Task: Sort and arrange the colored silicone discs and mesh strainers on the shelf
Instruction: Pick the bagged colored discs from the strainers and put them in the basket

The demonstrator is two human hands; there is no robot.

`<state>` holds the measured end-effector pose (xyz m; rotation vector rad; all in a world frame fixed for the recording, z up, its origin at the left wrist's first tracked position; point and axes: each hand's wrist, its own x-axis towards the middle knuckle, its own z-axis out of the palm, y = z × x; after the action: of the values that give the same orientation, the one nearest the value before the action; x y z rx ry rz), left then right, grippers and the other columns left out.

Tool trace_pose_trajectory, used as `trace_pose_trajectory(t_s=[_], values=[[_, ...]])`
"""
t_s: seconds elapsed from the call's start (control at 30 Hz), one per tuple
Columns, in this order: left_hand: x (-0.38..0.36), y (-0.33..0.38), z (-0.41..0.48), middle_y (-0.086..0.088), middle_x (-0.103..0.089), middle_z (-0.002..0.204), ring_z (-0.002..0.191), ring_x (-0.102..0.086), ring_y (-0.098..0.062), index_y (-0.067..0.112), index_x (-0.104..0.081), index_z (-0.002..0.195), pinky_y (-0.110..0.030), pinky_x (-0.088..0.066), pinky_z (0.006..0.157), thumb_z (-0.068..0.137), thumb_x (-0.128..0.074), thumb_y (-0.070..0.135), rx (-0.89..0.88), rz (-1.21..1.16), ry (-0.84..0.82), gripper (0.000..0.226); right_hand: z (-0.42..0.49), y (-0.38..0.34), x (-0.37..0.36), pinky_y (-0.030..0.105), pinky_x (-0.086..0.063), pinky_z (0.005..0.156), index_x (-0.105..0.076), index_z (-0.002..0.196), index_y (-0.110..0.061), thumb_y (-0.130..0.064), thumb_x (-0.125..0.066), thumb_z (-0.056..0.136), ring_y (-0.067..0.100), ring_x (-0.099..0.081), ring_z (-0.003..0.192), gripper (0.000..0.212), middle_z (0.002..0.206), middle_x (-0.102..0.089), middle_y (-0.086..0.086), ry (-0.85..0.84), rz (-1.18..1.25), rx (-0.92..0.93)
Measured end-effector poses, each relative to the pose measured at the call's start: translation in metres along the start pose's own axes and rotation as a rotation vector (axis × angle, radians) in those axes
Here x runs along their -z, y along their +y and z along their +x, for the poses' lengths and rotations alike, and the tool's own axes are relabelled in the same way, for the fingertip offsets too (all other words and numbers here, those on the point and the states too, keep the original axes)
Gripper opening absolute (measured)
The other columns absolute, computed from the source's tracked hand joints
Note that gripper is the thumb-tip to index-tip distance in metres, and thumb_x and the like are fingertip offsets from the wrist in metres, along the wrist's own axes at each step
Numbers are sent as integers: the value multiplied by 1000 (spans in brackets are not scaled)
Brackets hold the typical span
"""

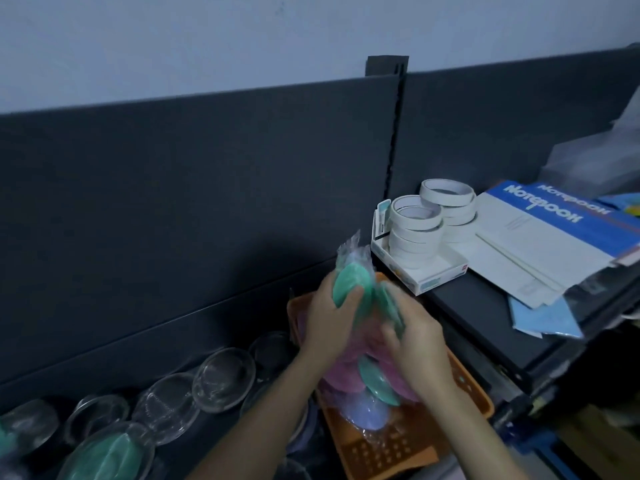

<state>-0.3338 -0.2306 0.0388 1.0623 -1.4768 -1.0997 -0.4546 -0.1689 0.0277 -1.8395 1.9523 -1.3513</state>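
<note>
Sorting looks about midway. The left hand [332,317] has its fingers curled round a wrapped green disc [348,284] held above the orange basket [391,448], and the right hand [419,344] fingers grip a second green disc [391,306] just beside it. Pink discs [343,375], a purple disc [367,414] and another green one [375,379] lie mixed in the basket, not yet sorted. Clear round packs [225,379] already stand in a row to its left

On the raised dark shelf [478,306] at right, a white box of tape rolls [420,258] stands touching a stack of notebooks [540,237], with blue sheets [543,318] poking out beneath. Below and left, a row of clear domed packs [225,379] lines the back, an orange basket [391,445] just beside them.
</note>
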Motion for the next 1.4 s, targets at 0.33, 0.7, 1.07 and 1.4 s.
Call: trace_pose_trajectory(t_s=[0.33, 0.7, 1.07, 1.4], values=[[1, -48, 34, -18, -40, 141, 121, -49, -33, 10, -1, 149, -34, -40, 94, 87, -63, 36, 118, 640, -85, 91, -7, 57, -40, 48, -19, 116, -12, 150, -26, -77, -31, 73, 21, -5, 145, 94, 157, -13, 3, -635, -271, -152], [15, -55, 41, -22, -34, 142, 127, -36, -39, 13, -1, 150, -45, -28, 106, 93, -38, 55, 118, 1078, -287, 80, -8, 47, -37, 49, -10, 118, 3, 150, -27, -73, -34, 84, 23, 6, 146, 89, 159, 5, 3, -703, -338, -187], [51, -53, 13, -17, -39, 143, 130, -35, -31, 15, -18, 149, -44, -26, 111, 90, -48, 51, -79, 999, -270, 75, -20, 14, -27, 51, -19, 114, -24, 148, -20, -87, -26, 59, 28, -11, 144, 111, 156, -19, 8, -540, -301, -166], [151, -65, -61, -19, -36, 147, 140, -26, -33, 5, -44, 137, -38, -21, 115, 91, -56, 35, -64, 917, -180, 57, -51, -75, -50, 14, -20, 104, -56, 128, -14, -42, -56, 83, 19, -39, 132, 54, 142, -45, 7, -388, -48, 101]])
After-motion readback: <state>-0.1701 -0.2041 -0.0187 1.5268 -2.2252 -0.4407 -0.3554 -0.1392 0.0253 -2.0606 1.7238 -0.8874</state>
